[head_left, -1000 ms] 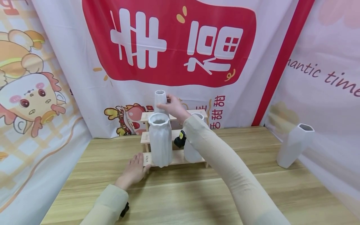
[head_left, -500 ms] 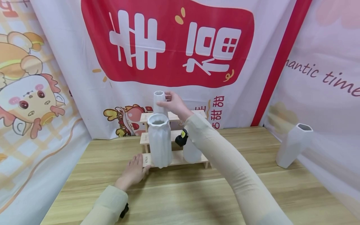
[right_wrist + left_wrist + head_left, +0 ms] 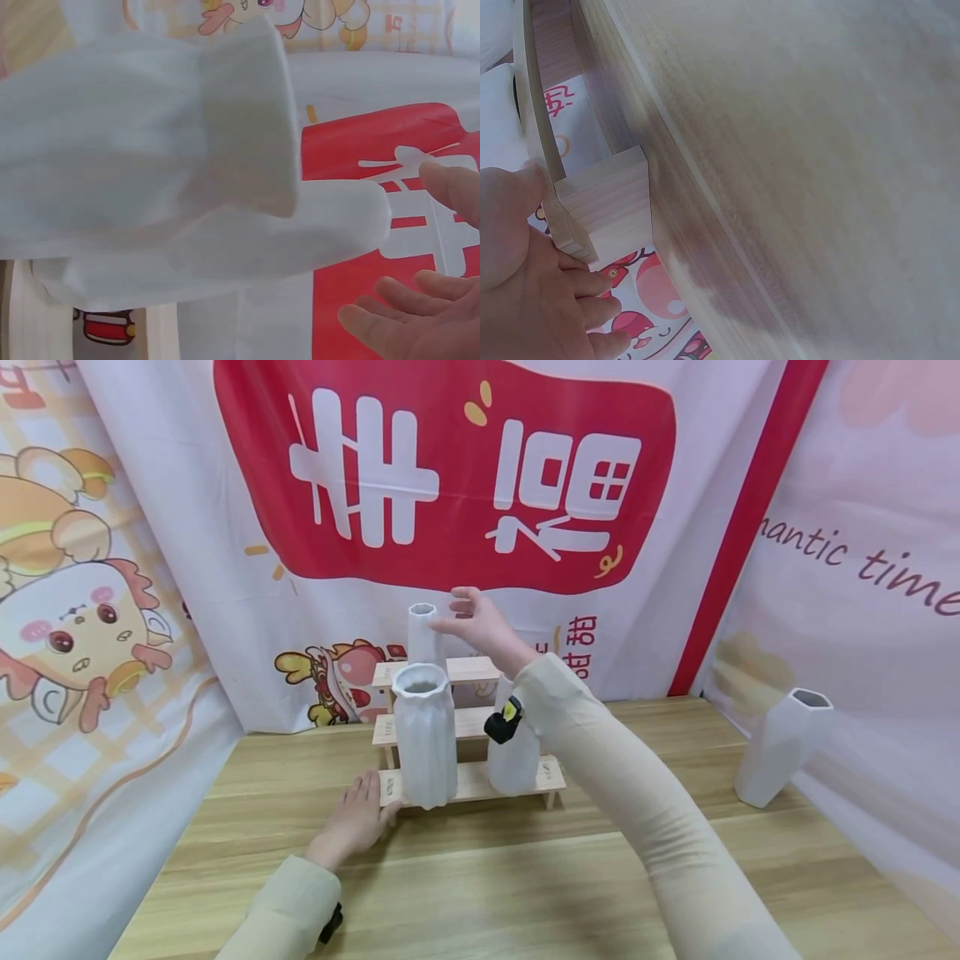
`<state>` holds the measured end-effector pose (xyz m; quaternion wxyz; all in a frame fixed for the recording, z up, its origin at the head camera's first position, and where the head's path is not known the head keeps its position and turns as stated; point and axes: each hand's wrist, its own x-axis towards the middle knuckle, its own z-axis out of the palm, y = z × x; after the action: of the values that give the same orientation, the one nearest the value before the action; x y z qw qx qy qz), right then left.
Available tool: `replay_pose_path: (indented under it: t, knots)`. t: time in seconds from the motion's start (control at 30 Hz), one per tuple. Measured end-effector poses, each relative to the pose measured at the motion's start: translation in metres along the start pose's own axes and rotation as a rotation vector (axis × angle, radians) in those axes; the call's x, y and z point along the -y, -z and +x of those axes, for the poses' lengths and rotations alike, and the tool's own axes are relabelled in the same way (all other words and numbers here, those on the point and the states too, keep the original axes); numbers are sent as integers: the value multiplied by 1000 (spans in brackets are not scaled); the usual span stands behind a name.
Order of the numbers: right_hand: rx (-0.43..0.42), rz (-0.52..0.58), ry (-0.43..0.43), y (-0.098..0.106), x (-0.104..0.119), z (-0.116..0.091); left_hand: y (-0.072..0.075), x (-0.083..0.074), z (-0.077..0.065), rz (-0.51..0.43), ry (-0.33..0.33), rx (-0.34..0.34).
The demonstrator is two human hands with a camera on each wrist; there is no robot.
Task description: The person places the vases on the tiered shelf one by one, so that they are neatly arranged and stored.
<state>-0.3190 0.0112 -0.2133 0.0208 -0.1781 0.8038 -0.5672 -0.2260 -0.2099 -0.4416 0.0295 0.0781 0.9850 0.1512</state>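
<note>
Vase (image 3: 424,639) (slim, upright) near right fingers (image 3: 375,328)

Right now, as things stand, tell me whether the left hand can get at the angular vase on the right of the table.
Probably not directly: the left hand touches the left end of the wooden stand, and the right arm lies across the way to the angular vase.

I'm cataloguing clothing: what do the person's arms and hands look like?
Left sleeve and right sleeve: plain, pale beige, cuffed. Left hand and right hand are gloveless. A black device with a yellow patch sits by the right cuff, a black piece by the left cuff.
</note>
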Motion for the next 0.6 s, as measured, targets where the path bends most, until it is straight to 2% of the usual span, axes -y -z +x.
replay_pose_path:
  t: [0.23, 0.6]
  knots:
    - [-19, -52, 43, 20, 5, -8, 0, 0, 0, -6, 3, 8]
    - [-41, -76, 86, 59, 11, -27, 1, -2, -1, -7, -1, 6]
